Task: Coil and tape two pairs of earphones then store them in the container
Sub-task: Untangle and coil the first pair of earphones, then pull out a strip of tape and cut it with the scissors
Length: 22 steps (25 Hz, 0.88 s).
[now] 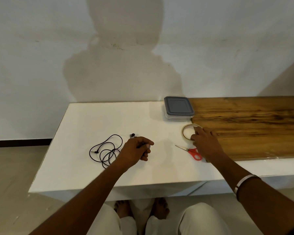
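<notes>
A black earphone cable (107,150) lies in loose loops on the white table (85,119), its plug at the left. My left hand (136,150) has its fingers curled around a small coil of black cable just right of those loops. A roll of clear tape (185,132) lies flat near the wooden board; the fingers of my right hand (204,141) rest on its near right rim. A clear container with a grey lid (178,107) stands shut at the back.
Red-handled scissors (193,152) lie shut just left of my right wrist, blades pointing left. A wooden board (253,126) covers the table's right part. A wall rises right behind the table. My knees and feet are below the front edge.
</notes>
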{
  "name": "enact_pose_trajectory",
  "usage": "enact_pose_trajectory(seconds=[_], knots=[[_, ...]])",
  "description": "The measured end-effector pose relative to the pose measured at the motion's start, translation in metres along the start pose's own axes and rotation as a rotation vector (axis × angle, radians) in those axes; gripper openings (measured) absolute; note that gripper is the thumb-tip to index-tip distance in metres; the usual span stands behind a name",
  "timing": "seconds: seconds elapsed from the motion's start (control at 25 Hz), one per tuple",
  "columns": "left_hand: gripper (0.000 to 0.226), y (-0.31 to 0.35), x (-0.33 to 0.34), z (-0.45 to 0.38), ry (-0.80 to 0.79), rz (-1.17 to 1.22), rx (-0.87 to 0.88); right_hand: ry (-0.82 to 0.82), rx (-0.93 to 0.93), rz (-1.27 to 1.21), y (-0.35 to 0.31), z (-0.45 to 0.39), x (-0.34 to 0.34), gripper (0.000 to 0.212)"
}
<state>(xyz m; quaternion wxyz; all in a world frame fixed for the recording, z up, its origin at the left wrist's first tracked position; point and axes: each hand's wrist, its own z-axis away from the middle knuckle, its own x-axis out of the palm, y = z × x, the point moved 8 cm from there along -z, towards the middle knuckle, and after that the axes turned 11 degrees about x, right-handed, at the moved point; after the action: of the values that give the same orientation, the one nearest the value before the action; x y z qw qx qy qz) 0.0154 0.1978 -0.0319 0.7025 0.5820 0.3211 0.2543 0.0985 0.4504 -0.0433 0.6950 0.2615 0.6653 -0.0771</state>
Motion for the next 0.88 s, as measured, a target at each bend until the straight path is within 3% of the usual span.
enact_pose_trajectory(seconds=[0.2, 0.32, 0.48, 0.72, 0.88], knots=[[0.032, -0.014, 0.0, -0.007, 0.069, -0.09, -0.002, 0.002, -0.12, -0.327, -0.022, 0.0, -0.014, 0.027], [0.043, -0.008, 0.008, -0.011, 0.118, -0.3, 0.047, -0.039, -0.25, -0.435, -0.052, 0.007, -0.016, 0.025], [0.038, -0.003, 0.036, -0.016, 0.108, -0.599, 0.165, -0.075, -0.338, -0.507, -0.086, 0.013, -0.012, 0.024], [0.034, -0.019, 0.057, -0.018, 0.019, -0.874, 0.226, -0.11, -0.306, -0.617, -0.091, 0.006, -0.012, 0.022], [0.031, -0.018, 0.06, -0.019, 0.049, -0.945, 0.265, -0.193, -0.12, -0.781, -0.077, 0.001, -0.002, 0.033]])
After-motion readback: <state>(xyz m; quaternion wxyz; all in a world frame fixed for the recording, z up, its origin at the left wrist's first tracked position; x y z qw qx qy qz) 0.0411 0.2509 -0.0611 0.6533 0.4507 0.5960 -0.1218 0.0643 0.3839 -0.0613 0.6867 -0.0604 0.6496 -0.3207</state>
